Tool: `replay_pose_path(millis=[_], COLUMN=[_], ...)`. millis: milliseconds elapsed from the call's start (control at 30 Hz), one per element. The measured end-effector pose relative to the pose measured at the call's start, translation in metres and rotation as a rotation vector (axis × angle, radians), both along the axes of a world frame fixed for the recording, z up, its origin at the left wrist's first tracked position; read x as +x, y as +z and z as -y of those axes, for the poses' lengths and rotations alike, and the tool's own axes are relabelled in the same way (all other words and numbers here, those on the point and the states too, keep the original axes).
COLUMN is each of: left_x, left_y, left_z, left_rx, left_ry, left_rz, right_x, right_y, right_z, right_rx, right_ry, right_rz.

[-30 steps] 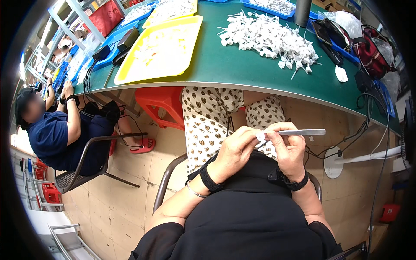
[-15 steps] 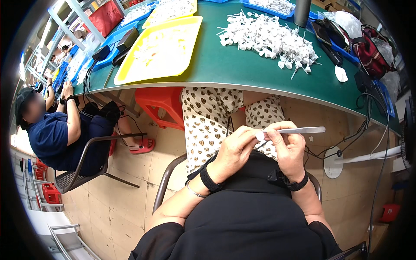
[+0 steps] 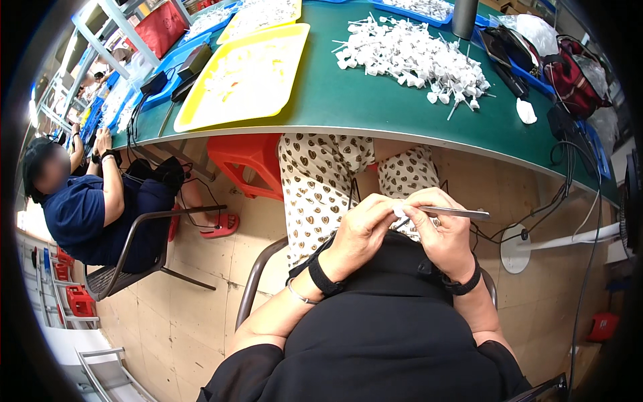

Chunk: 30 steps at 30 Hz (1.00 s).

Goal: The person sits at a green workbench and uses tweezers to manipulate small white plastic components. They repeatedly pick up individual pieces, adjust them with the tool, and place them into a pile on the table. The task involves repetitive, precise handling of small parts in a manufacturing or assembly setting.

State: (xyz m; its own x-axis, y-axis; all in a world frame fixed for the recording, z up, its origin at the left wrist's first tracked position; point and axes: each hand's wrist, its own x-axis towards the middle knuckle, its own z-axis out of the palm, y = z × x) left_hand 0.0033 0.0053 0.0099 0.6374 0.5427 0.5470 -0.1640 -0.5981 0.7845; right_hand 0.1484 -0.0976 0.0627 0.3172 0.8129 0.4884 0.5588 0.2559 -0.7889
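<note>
Above my lap, in front of the table edge, my two hands meet. My left hand (image 3: 363, 231) pinches a small white plastic part (image 3: 399, 208) between thumb and fingertips; its exact shape is mostly covered by the fingers. A pair of metal tweezers (image 3: 465, 214) lies in my closed right hand (image 3: 445, 231), with the flat end sticking out to the right. The tips of the tweezers are hidden behind my fingers, and my right thumb reaches the white part. On the green table (image 3: 328, 100) ahead lies a heap of small white plastic parts (image 3: 412, 57) with thin stems.
Left on the table is a yellow tray (image 3: 187, 120) with small pale pieces. Blue trays, a dark cylinder (image 3: 465, 19) and a red bag (image 3: 575, 80) stand farther back. A red stool (image 3: 244, 164) is under the table. Another person (image 3: 80, 208) sits at left. Cables hang at right.
My right hand has turned and its fingers have closed further over the white part. The end of the tweezers has dropped and moved slightly left. My left hand stays about the same.
</note>
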Motion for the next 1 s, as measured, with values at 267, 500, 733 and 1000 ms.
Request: replay_pose_path(millis=[267, 500, 733, 1000], left_x=[0.002, 0.002, 0.0, 0.001], left_y=[0.002, 0.002, 0.003, 0.001], left_z=[-0.004, -0.002, 0.0, -0.001], left_rx=[0.002, 0.02, -0.017, -0.014], left_ry=[-0.001, 0.011, -0.022, -0.031], left_rz=[0.023, 0.018, 0.0, -0.004], right_x=[-0.008, -0.008, -0.008, -0.002], right_y=[-0.005, -0.01, -0.011, -0.008], right_z=[0.0, -0.002, -0.001, -0.006], right_rx=[0.045, 0.026, 0.039, 0.179], right_ry=[0.071, 0.034, -0.013, 0.029], right_rz=[-0.501, -0.442, -0.368, -0.083])
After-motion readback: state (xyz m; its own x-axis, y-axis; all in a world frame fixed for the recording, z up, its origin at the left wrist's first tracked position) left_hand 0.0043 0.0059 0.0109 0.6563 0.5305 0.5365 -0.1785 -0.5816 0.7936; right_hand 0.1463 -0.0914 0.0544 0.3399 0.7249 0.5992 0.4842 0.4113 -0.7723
